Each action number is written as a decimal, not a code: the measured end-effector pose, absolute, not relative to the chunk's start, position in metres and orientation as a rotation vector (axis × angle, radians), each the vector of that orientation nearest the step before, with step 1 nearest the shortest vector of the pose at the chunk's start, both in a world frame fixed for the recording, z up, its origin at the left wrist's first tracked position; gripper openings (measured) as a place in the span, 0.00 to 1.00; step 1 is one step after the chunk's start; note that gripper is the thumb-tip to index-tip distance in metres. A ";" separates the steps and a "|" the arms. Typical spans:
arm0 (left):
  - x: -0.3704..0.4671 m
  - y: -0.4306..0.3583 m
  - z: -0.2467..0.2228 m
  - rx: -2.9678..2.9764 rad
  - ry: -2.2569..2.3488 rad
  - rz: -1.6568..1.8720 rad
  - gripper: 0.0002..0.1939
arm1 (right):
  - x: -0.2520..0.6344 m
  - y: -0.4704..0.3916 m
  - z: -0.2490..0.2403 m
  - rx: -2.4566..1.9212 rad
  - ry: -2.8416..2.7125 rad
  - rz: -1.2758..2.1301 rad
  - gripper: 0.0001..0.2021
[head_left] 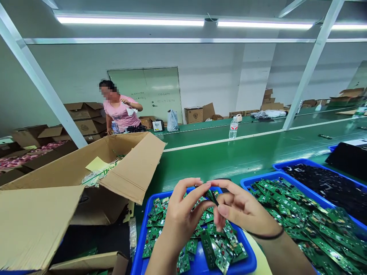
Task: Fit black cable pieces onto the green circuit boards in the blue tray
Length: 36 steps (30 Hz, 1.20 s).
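Above a blue tray (252, 260), between left hand (183, 209) and right hand (246, 205): small green and dark circuit board (211, 195), tilted and partly hidden. Gripped by thumb and curled fingers on the left; pinched between thumb and fingertips on the right. Below, in the tray: loose green boards (208, 248), heaped. Right: second tray (258, 177) of green boards (298, 214), then third tray (295, 162) of black parts (323, 187). Left: open carton (37, 221). Beyond: clear bottle (233, 129) on green bench (197, 162). Farther back: person in pink (124, 116).
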<state>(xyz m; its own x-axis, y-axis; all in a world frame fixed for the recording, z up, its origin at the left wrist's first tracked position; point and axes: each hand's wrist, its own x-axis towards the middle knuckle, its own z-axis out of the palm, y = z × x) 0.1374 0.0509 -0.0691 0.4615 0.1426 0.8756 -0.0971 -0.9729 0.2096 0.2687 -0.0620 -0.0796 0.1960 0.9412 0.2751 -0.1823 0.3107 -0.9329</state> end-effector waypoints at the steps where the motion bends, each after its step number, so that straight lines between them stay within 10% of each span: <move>1: 0.137 0.051 -0.069 2.482 0.039 1.517 0.14 | 0.268 -0.063 -0.078 -0.929 -1.061 0.958 0.24; 36: 0.140 0.041 -0.079 2.246 0.075 1.443 0.19 | 0.260 -0.082 -0.095 -1.207 -1.018 0.750 0.21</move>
<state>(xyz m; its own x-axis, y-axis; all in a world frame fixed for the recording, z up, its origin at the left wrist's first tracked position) 0.1396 0.0413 -0.0793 0.4464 0.2899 0.8466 -0.2009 -0.8895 0.4105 0.2604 -0.0822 -0.0946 0.3844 0.8953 0.2250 0.0512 0.2227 -0.9735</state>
